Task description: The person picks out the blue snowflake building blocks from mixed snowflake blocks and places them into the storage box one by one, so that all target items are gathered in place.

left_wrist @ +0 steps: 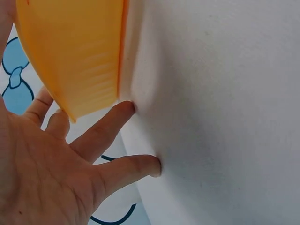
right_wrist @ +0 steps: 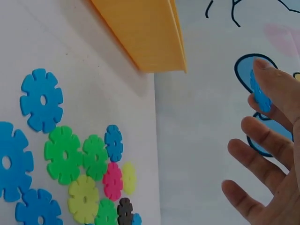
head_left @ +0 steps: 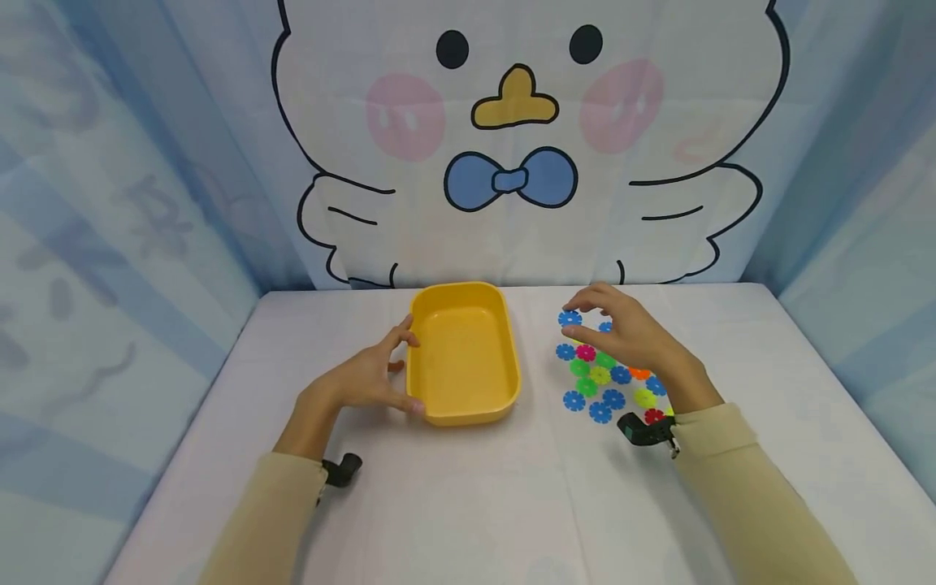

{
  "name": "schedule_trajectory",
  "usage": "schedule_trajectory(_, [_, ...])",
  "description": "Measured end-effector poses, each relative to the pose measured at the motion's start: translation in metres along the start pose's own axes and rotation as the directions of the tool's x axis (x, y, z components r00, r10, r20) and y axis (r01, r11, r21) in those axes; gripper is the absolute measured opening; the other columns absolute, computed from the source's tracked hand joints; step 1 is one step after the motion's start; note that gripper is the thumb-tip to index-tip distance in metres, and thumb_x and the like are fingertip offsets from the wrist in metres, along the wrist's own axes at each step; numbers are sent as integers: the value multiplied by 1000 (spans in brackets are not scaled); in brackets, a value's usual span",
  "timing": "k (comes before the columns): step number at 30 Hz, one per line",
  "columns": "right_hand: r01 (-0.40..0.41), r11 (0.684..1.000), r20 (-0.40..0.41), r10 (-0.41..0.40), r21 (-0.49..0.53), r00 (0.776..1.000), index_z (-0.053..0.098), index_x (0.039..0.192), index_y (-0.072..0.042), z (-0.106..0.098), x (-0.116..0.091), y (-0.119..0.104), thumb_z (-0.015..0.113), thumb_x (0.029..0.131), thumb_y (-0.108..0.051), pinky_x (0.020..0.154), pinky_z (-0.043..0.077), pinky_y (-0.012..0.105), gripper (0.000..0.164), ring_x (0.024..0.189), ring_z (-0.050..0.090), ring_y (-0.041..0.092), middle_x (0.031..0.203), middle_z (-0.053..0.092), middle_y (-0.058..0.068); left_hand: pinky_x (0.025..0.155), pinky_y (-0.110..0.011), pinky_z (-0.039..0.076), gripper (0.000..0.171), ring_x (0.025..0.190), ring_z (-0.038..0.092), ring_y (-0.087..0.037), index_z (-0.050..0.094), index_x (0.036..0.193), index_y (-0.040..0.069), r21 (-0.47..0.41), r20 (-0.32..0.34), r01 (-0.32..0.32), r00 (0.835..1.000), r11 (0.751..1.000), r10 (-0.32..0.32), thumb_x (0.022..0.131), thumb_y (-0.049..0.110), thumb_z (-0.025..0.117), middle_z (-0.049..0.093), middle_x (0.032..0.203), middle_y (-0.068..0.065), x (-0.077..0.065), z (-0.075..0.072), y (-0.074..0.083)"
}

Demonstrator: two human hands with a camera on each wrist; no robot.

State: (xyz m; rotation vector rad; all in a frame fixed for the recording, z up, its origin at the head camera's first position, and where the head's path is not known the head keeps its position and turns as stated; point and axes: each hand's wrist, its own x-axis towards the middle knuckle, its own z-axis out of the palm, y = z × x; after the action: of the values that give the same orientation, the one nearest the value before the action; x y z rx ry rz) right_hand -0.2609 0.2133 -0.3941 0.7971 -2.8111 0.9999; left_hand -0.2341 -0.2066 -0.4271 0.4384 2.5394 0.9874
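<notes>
Thumb and finger of the right hand (head_left: 627, 327) pinch a blue flower disc (right_wrist: 259, 91), up above the table, to the right of the yellow tray (head_left: 464, 357). Fingers spread out, the left hand (head_left: 364, 375) touches the tray's left side. More bright flower discs (head_left: 600, 375) lie below the right hand. Behind the white table (head_left: 468, 504) is a cloth (head_left: 510, 240) with a big blue bow.
</notes>
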Motion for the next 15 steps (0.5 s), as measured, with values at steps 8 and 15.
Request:
schedule_trajectory(8, [-4, 1000, 8, 4, 14, 1000, 67, 127, -15, 9, 14, -8, 77, 94, -33, 107, 47, 58, 39, 122, 55, 29, 129, 60, 5, 119, -56, 36, 114, 140, 51, -39, 26, 154, 24, 19, 36, 14, 999, 1000, -15, 67, 51, 95, 1, 174, -1, 3, -1, 0])
schedule_trajectory(15, [46, 997, -5, -46, 67, 999, 66, 128, -14, 18, 32, -17, 75, 95, -35, 107, 47, 58, 40, 122, 55, 29, 130, 60, 5, 120, -55, 35, 124, 140, 51, -37, 19, 158, 30, 12, 42, 22, 999, 1000, -22, 63, 55, 96, 11, 173, -3, 4, -3, -1])
